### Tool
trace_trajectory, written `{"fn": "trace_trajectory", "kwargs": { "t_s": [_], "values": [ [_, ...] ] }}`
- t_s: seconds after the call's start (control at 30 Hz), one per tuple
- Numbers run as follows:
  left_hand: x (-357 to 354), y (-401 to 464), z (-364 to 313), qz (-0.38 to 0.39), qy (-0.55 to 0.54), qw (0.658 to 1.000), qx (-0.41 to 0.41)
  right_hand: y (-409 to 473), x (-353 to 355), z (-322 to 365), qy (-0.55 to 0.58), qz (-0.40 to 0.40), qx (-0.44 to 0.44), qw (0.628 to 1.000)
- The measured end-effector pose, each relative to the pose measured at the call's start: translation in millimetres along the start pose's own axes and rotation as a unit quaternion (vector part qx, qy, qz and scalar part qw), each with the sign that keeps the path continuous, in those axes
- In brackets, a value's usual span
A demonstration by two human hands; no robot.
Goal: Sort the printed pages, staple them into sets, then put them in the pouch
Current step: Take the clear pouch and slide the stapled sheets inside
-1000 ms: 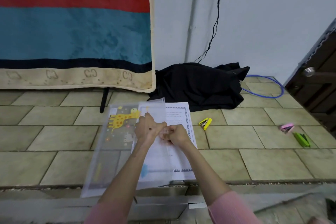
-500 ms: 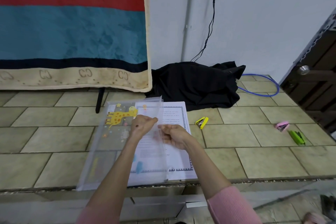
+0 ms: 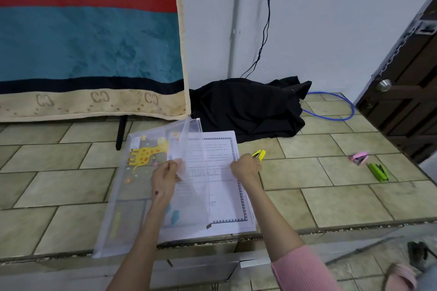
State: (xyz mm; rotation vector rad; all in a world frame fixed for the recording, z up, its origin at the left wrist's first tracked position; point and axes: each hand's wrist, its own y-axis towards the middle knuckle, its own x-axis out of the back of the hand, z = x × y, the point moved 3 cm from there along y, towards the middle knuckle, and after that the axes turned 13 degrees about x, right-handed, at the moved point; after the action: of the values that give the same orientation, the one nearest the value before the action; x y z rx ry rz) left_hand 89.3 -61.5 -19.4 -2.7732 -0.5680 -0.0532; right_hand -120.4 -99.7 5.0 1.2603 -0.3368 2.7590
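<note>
My hands have pulled apart now: left hand (image 3: 165, 178) pinches the giraffe pouch's (image 3: 132, 186) clear flap mid-frame, right hand (image 3: 246, 168) curls on the printed pages' (image 3: 224, 196) right edge on the floor. Faint "STORAGE" reads across the top sheet.

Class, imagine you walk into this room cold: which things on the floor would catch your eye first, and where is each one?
First the clear pouch with its yellow giraffe, on the tiles in the middle, its flap pinched up by the left hand. Beside it lie the printed pages, the right hand at their right edge. Further right lie a yellow stapler, a pink stapler and a green stapler.
</note>
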Motion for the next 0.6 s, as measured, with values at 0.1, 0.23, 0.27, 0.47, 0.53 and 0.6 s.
{"fn": "trace_trajectory", "kwargs": {
  "t_s": [0.1,0.23,0.27,0.47,0.53,0.6],
  "values": [
    [1.0,2.3,8.2,-0.014,0.005,1.0,-0.005,5.5,-1.2,-4.4,-0.001,0.039,-0.044,0.998],
    [-1.3,1.3,10.7,-0.021,0.0,1.0,-0.013,9.7,1.2,-7.1,0.107,0.053,-0.055,0.991],
    [-1.4,0.4,10.2,-0.02,-0.004,1.0,-0.014,8.3,2.3,-6.0,0.132,0.062,-0.053,0.988],
    [-1.7,-1.4,8.2,-0.011,-0.039,0.999,-0.014,3.1,3.6,-1.8,0.206,0.101,-0.023,0.973],
    [-0.9,0.4,8.7,-0.011,-0.044,0.999,-0.014,-1.9,6.2,0.2,0.258,0.12,-0.024,0.958],
    [-0.2,2.4,10.0,-0.013,-0.047,0.999,-0.014,-6.1,8.8,-3.3,0.314,0.143,-0.047,0.937]
  ]
}}
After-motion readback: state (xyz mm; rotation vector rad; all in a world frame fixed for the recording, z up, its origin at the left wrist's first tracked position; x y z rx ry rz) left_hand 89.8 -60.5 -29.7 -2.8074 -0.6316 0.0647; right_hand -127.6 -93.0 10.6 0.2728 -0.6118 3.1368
